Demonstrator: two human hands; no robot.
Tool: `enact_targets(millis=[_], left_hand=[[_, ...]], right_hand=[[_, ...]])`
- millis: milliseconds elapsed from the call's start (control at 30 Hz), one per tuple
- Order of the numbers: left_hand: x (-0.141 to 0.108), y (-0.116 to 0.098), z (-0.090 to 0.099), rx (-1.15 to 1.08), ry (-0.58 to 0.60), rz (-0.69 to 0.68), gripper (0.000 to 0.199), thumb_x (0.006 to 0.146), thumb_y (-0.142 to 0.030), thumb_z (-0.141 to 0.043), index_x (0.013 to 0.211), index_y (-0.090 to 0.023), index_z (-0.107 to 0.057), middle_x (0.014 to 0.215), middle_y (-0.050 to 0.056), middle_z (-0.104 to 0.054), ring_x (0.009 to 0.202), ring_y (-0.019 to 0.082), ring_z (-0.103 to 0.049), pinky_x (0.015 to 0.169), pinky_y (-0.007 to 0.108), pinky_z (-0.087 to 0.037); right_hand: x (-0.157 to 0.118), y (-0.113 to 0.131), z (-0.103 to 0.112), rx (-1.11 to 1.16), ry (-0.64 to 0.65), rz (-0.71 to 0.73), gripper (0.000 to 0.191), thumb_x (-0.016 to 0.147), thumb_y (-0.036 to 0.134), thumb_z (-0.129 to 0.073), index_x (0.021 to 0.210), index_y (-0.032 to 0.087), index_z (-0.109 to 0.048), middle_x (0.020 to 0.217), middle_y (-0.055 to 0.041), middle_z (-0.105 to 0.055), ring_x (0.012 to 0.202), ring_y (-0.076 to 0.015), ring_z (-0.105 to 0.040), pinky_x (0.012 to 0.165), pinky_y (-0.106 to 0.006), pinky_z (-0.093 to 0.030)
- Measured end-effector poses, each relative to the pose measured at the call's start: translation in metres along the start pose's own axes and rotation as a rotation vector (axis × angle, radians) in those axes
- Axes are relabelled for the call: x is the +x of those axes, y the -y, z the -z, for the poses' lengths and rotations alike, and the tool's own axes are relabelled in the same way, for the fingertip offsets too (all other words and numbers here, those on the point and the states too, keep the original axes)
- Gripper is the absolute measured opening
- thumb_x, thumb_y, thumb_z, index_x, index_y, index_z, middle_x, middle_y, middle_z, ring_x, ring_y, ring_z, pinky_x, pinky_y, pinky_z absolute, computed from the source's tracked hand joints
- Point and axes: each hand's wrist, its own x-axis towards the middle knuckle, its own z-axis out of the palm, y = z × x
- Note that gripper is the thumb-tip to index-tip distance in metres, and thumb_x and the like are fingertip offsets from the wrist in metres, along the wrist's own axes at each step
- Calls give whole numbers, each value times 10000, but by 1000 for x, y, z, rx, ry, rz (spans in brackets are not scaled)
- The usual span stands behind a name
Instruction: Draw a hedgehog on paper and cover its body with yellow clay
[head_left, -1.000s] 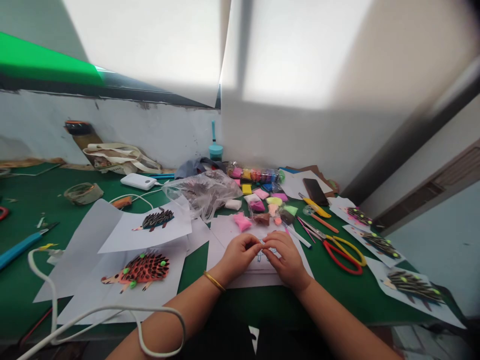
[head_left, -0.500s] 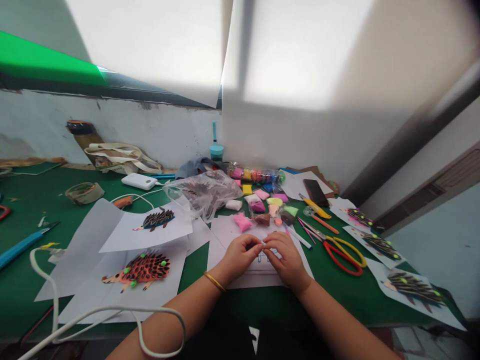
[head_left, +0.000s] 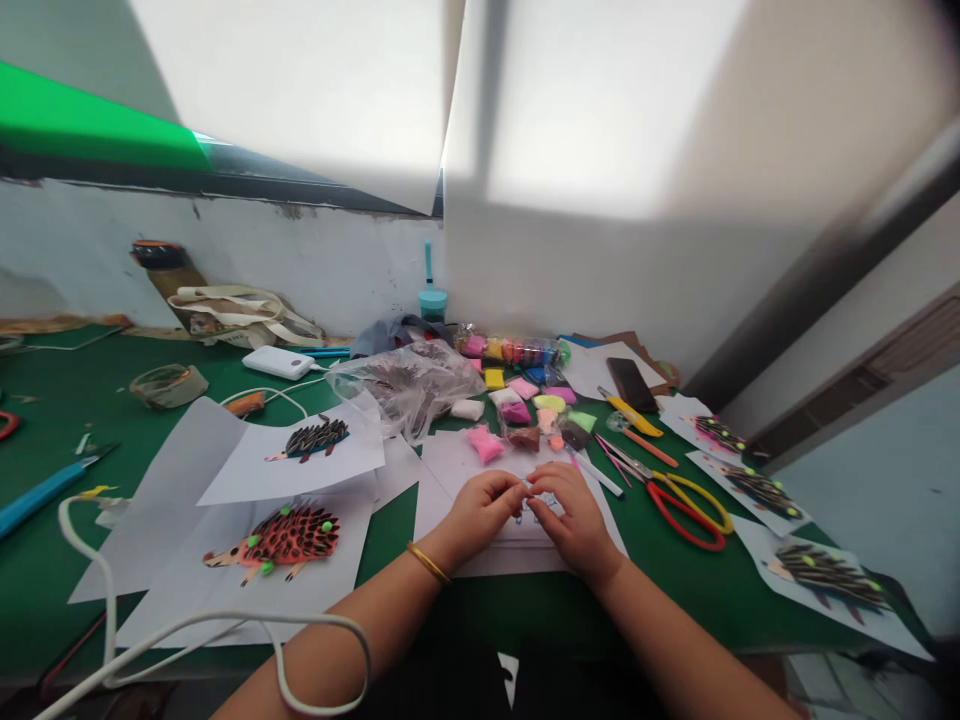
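Over a white sheet of paper (head_left: pixel 442 485) with blue line drawing on it, my two hands meet at the fingertips. The thumb and forefinger of my left hand (head_left: pixel 480 512) are pinched together. My right hand (head_left: pixel 576 520) pinches too, its fingertips touching those of the left. Whatever sits between the fingers is too small or hidden to make out. Just beyond the hands lie a bright pink packet of modelling clay (head_left: pixel 485 444) and a brown clay packet (head_left: pixel 523 438), among several in other colours. A white marker (head_left: pixel 600 474) lies to the right of the right hand.
Red-and-yellow scissors (head_left: pixel 688 512) and a yellow craft knife (head_left: pixel 634 414) lie at right. Hedgehog pictures on paper (head_left: pixel 289 535) flank both sides. A white cable (head_left: pixel 247 618) loops over my left forearm. A plastic bag (head_left: pixel 412 385) holds dark bits behind.
Hardly anything differs. The fingers have shifted very slightly, and both hands stay together over the paper.
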Motion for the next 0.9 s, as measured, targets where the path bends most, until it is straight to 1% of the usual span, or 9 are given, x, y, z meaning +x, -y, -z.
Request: enact_targets(millis=[233,400,533,600,700,767,800,867,900], left_hand=[[1,-1,1,44,-61,5,264,866,-398,-571,798,-165,-672,689,12,-627,686,156,-575,693,266,-463],[1,1,2,49,-31,12,278,871,-405,-571,821,-167,-704,718,24,-653,706,163,-596,701,266,-481],[0,2,1,42,-9,23,344,900,-442,-519,856,-165,-717,731,40,-659,718,170,-603,704,273,-493],[0,5,1,42,-2,24,355,908,-442,-504,919,-160,-719,749,42,-654,717,168,-603,702,277,-494],[1,11,1,64,-27,5,377,905,-401,-523,1176,-167,-640,804,25,-636,712,157,-598,711,290,-499],[1,13,2,132,-115,-35,425,911,-357,-525,1296,-177,-549,838,20,-621,732,158,-593,740,305,-500],[1,12,2,188,-171,-57,415,917,-332,-517,1304,-183,-534,859,25,-618,758,164,-593,761,313,-498],[-2,6,3,333,-258,-90,327,925,-281,-494,1230,-193,-572,922,46,-622,832,182,-596,801,328,-492],[-4,0,3,420,-262,-103,267,924,-254,-483,1156,-198,-603,959,56,-626,874,193,-596,824,336,-487]], right_hand=[[0,-2,0,-9,-29,-8,113,897,269,-611,999,234,-648,997,-70,-670,1026,-249,-583,921,-470,-467],[0,-4,1,17,-61,-17,93,908,222,-586,948,241,-668,961,-60,-677,1005,-238,-596,910,-459,-476],[-1,-5,1,28,-84,-33,83,896,222,-594,924,244,-668,946,-60,-679,985,-239,-606,892,-452,-486],[-1,-6,1,32,-92,-39,71,886,214,-597,898,241,-661,943,-60,-678,981,-239,-607,884,-446,-489],[-2,-6,1,22,-84,-48,63,878,207,-599,873,236,-655,952,-61,-675,994,-240,-601,901,-445,-476],[-1,-7,2,13,-57,-57,65,885,218,-596,875,233,-658,965,-62,-673,1002,-238,-596,915,-444,-464],[1,-8,4,11,-26,-63,72,892,230,-591,876,232,-661,971,-62,-672,1000,-236,-595,914,-439,-462],[5,-9,9,13,84,-81,102,913,258,-575,879,232,-667,968,-60,-670,977,-227,-599,891,-417,-468],[7,-9,12,13,160,-90,119,922,272,-567,876,232,-669,955,-56,-670,957,-220,-602,872,-401,-474]])
